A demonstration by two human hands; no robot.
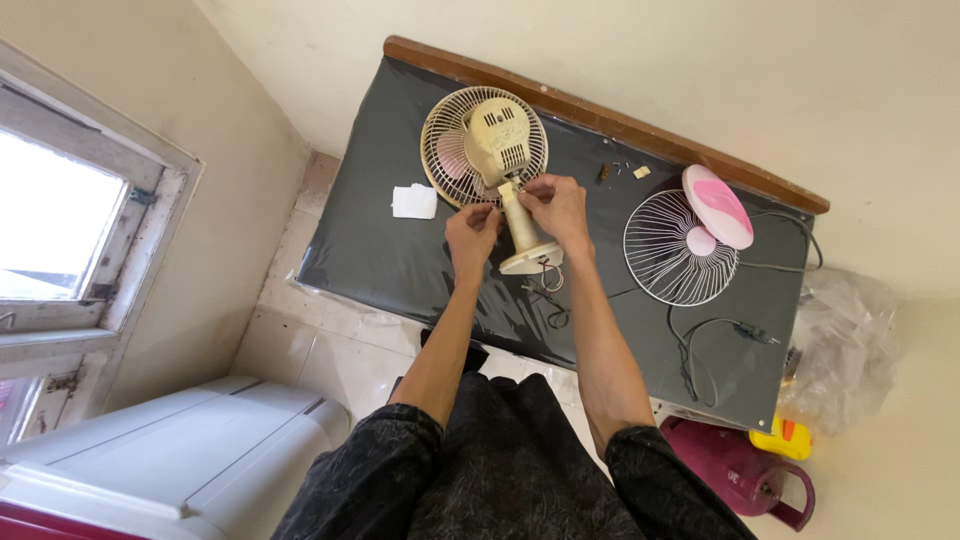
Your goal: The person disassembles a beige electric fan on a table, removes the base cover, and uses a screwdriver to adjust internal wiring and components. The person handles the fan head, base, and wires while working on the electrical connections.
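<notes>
A cream desk fan (pixel 497 140) lies face down on a black-covered table (pixel 380 240), its motor housing and neck pointing up, round base toward me. My left hand (pixel 472 232) pinches at the neck from the left. My right hand (pixel 556 205) grips the neck from the right, fingers meeting the left hand's at the stem. Loose wires (pixel 547 290) trail from the base. What the fingertips hold is too small to tell.
A pink-and-white fan with a white wire grille (pixel 690 240) and its black cord (pixel 715 335) lie at the right. A white paper scrap (pixel 414 201) sits left of the cream fan. Small parts (pixel 625 171) lie near the wooden back edge. A maroon jug (pixel 740 472), plastic bag and white appliance stand on the floor.
</notes>
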